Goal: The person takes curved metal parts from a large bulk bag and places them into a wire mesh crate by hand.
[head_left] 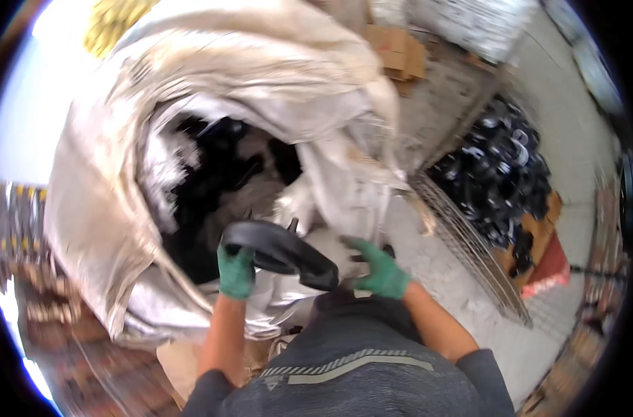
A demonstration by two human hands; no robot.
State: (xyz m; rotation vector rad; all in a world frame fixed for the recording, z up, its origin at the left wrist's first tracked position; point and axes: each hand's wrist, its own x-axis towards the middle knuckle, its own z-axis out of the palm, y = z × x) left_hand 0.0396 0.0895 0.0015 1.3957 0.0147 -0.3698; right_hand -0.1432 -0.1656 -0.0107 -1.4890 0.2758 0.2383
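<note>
My left hand (236, 272), in a green glove, is closed on one end of a curved black plastic part (281, 249) with small prongs on top. The part is tilted over the near rim of a big, dirty-white woven bulk bag (94, 201). To the right of the part's free end is my right hand (380, 270), also gloved in green. Its fingers point left and are apart, with nothing in them. Dark pieces (222, 149) and some pale sheeting lie inside the bag's wide mouth, too shadowed to tell their kind.
A heap of shiny black parts (500, 167) lies on the right, behind a long metal mesh panel (469, 247). Brown cardboard boxes (396, 52) stand at the far side. Stacked wooden pallets (59, 306) are at the left, and a red piece (547, 267) lies near the heap.
</note>
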